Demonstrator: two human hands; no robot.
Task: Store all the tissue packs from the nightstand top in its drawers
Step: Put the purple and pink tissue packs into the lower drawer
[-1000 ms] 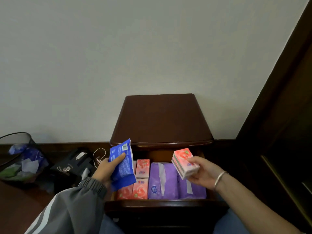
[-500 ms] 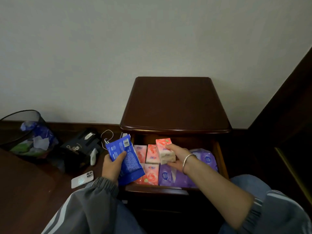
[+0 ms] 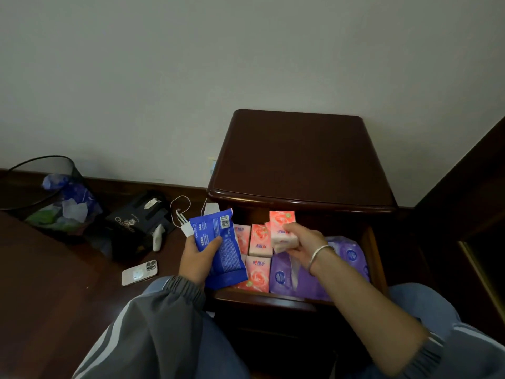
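The dark wooden nightstand (image 3: 297, 160) has a bare top, and its top drawer (image 3: 374, 253) stands pulled out. My left hand (image 3: 198, 259) grips a blue tissue pack (image 3: 221, 247) over the drawer's left edge. My right hand (image 3: 302, 240) holds a pink tissue pack (image 3: 281, 225) above the drawer's middle, tilted up on end. Several small pink packs (image 3: 259, 242) lie in the drawer's left half. Purple packs (image 3: 284, 274) fill the right half, partly hidden by my right forearm.
On the floor to the left lie a phone (image 3: 139, 272), a black box (image 3: 134, 222), a white cable (image 3: 180, 209) and a mesh waste bin (image 3: 52, 198) holding rubbish. Dark wood furniture (image 3: 472, 214) stands close on the right.
My right hand has carried the pink pack from the drawer's right side to its middle and lowered it toward the packs there. The left hand still holds the blue pack. The camera shifted left.
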